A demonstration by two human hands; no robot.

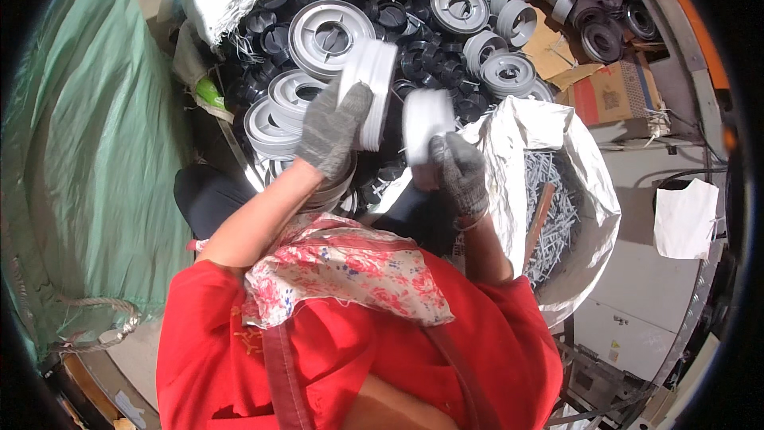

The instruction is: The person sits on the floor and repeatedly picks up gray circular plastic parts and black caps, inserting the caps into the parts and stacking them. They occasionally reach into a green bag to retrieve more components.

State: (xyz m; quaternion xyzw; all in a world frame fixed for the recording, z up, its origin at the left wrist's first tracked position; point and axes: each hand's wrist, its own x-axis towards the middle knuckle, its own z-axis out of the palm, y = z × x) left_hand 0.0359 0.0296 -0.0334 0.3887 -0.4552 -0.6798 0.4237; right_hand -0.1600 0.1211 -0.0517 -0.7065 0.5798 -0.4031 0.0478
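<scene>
Head view: both gloved hands work above a heap of grey flanged spools (330,36) and black rings (398,16). Left hand (333,131) is closed around a white spool stack (371,91), held on edge over the heap. Right hand (459,171) grips a second white spool (426,123) just beside the first, the two pieces apart. Judged step: bringing the two parts together. Joining them calls for aligning their faces squarely. A silver sack of metal pins (557,199) stands open at the right.
</scene>
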